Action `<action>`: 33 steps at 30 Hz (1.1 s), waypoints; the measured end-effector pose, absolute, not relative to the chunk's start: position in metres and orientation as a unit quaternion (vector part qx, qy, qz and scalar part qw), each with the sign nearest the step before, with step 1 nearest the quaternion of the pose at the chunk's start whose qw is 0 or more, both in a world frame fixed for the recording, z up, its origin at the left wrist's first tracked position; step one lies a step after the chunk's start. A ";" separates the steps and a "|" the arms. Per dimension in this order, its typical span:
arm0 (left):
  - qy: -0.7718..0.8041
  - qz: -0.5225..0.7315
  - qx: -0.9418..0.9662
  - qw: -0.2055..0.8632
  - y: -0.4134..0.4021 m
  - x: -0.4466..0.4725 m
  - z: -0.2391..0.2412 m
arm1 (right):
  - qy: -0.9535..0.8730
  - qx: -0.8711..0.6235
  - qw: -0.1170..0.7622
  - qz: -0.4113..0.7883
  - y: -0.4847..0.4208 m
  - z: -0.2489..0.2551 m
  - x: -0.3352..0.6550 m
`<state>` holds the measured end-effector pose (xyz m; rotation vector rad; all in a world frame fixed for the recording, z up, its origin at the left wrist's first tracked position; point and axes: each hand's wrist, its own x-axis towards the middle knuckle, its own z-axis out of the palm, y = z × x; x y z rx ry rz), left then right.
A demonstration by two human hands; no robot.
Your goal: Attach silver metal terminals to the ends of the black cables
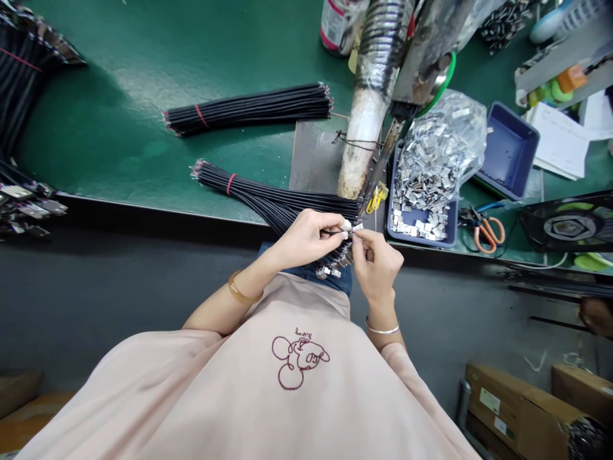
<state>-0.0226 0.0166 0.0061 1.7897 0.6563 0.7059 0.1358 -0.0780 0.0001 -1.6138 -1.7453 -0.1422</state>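
Note:
My left hand [309, 237] pinches the end of a black cable, with white covers on its fingertips. Close against it, my right hand [377, 260] has thumb and forefinger closed at a small silver metal connector [357, 227] on that cable end. Under and beside my hands lies a bundle of black cables [258, 195], tied with a red band and spread apart toward the table edge. Several of its ends, with silver connectors [329, 273], hang below my left hand. Just beyond my hands are a soldering iron [380, 160] and a white-wrapped duct [357, 150].
A blue tray [453, 227] of loose connectors stands right, with a plastic bag [447, 128] in it. Nearby are orange-handled pliers [489, 235] and another blue tray [510, 144]. A second cable bundle [249, 108] lies behind; more cables [23, 70] sit far left.

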 end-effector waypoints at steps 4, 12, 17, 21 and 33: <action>0.275 0.290 0.759 0.514 0.017 -0.024 0.008 | -0.668 -0.640 0.379 -0.005 -0.076 0.000 0.137; 0.284 0.304 0.713 0.564 0.016 -0.022 0.011 | -0.570 -0.655 0.494 0.043 -0.082 0.010 0.145; 0.294 0.320 0.690 0.579 0.015 -0.019 0.010 | -0.517 -0.616 0.595 -0.004 -0.082 0.009 0.141; 0.299 0.337 0.673 0.587 0.014 -0.015 0.010 | -0.531 -0.636 0.555 0.071 -0.077 0.002 0.139; 0.368 0.373 0.663 0.536 0.007 -0.001 0.003 | -0.600 -0.620 0.505 0.010 -0.065 -0.001 0.137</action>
